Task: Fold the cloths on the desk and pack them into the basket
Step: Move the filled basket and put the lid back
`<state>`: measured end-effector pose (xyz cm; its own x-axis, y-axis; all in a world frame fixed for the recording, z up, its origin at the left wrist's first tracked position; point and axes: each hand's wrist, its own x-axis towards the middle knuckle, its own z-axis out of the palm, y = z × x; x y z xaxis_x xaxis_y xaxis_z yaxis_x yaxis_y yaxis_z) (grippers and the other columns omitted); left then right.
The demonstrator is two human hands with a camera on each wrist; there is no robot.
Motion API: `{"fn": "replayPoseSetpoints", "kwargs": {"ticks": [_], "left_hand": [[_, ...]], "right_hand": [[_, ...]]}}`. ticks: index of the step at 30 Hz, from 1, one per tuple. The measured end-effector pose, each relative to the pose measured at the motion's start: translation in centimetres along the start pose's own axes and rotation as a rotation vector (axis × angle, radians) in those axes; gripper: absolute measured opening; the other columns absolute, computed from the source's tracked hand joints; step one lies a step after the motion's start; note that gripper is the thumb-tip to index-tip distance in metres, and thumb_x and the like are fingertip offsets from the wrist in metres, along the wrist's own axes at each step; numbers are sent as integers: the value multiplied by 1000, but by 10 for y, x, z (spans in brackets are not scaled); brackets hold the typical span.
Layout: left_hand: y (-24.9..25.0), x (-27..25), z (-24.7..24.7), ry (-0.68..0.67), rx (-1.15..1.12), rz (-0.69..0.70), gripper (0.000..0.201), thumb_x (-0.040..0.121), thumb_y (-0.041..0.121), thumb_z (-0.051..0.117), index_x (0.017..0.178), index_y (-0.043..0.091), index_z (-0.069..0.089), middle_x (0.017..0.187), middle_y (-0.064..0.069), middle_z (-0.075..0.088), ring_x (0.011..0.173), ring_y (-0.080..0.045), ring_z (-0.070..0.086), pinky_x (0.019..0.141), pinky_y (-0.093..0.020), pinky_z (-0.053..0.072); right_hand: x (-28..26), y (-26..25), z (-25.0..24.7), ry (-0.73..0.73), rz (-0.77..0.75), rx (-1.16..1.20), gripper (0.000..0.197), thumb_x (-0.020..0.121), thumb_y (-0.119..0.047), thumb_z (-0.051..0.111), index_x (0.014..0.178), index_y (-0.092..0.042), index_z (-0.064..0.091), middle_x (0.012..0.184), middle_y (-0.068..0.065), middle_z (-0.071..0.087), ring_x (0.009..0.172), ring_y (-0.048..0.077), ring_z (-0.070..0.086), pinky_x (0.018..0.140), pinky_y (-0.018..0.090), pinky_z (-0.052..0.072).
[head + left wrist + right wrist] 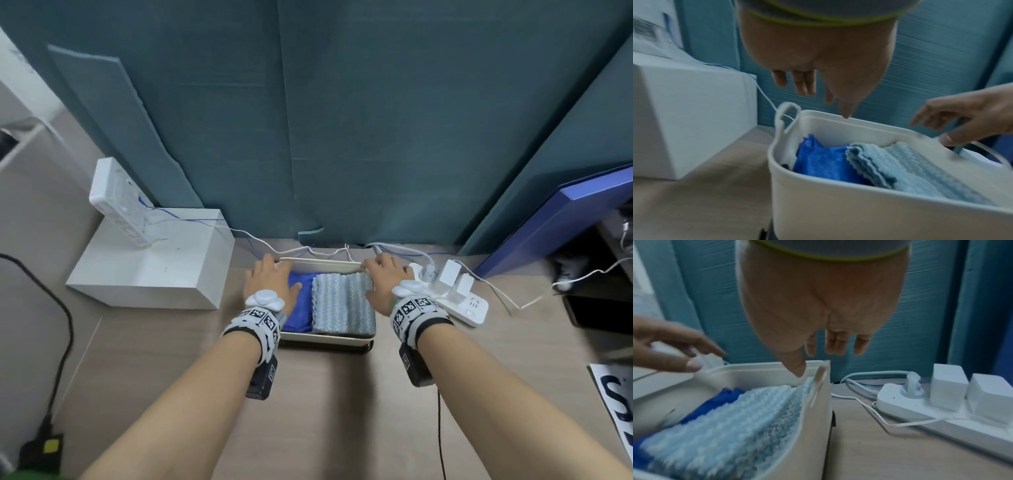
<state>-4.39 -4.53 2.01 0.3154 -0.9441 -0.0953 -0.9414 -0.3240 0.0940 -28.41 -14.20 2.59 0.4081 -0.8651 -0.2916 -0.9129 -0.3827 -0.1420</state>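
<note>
A white basket (pixel 325 340) stands on the desk by the back partition. Inside lie a folded dark blue cloth (pixel 301 317) on the left and a folded light blue cloth (pixel 342 305) on the right. My left hand (pixel 270 281) hovers over the basket's left end, fingers relaxed and holding nothing. My right hand (pixel 387 277) is over the right end, also loose and empty. In the left wrist view my left hand (pixel 828 95) hangs above the basket (pixel 838 211). In the right wrist view the thumb of my right hand (pixel 812 350) points down at the light blue cloth (pixel 725 426).
A white power strip (pixel 455 294) with plugs and cables lies just right of the basket. A white box (pixel 154 267) with a white device (pixel 116 202) on it sits to the left. Thin wires run behind the basket. A blue folder (pixel 565 219) leans at the right.
</note>
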Motion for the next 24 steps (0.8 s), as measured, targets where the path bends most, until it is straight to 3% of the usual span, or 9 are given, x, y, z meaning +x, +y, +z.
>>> {"fn": "replayPoseSetpoints", "kwargs": {"ticks": [3,7,10,12,15,17,19,21,24], "left_hand": [[-19,-4,-6,-82,-147,-199,44,91,57,55,128,35,49,117,-7,54,102,-32,56,86,-36,43],[-38,-1,10,-221,-393,-323,47,74,72,41,111,43,45,98,2,68,79,-26,66,80,-38,54],[-36,0,8,-236,-429,-358,35,82,61,48,104,34,48,92,-1,67,77,-27,67,79,-40,55],[-32,-5,-1,-216,-503,-381,36,89,57,50,111,30,53,95,1,65,85,-28,65,83,-37,51],[-33,2,-1,-277,-713,-469,50,85,70,40,104,28,59,99,-9,70,99,-39,67,91,-41,50],[-36,1,-3,-295,-877,-509,63,82,74,32,90,18,60,83,-16,71,85,-40,69,79,-41,52],[-34,-5,-17,-321,-1077,-607,71,89,75,28,89,14,64,73,-12,66,65,-29,60,63,-32,45],[-30,-23,-35,-366,-1195,-607,71,97,72,22,98,17,66,82,-14,66,65,-25,56,58,-27,40],[-30,-45,-38,-426,-1198,-546,65,100,69,20,105,21,63,90,-15,69,70,-25,60,63,-28,44]], "right_hand": [[2,3,1,-19,229,231,48,97,-28,60,141,-18,44,137,12,55,125,34,57,93,42,44],[1,4,7,-53,328,461,48,95,-10,63,140,-3,47,130,24,63,120,39,62,98,40,48],[-1,0,10,-51,365,539,48,93,-8,61,139,-4,47,127,25,64,117,41,64,100,44,53],[0,-1,11,-73,384,585,47,92,-9,59,137,-5,48,123,25,66,112,42,67,99,49,56],[4,7,11,-146,381,561,34,92,-19,56,126,-12,51,115,19,69,107,38,70,99,46,57],[-4,13,9,-151,387,587,36,86,-32,56,120,-22,49,111,16,70,102,36,72,98,49,57],[-3,20,10,-117,405,630,42,87,-34,57,126,-20,52,109,18,70,97,38,73,93,50,59],[-26,13,-4,-76,410,673,40,94,-26,58,131,-11,55,107,21,68,98,41,73,84,45,59],[-62,7,-16,-34,419,704,31,97,-20,57,127,-13,55,94,17,59,92,41,73,69,44,53]]}}
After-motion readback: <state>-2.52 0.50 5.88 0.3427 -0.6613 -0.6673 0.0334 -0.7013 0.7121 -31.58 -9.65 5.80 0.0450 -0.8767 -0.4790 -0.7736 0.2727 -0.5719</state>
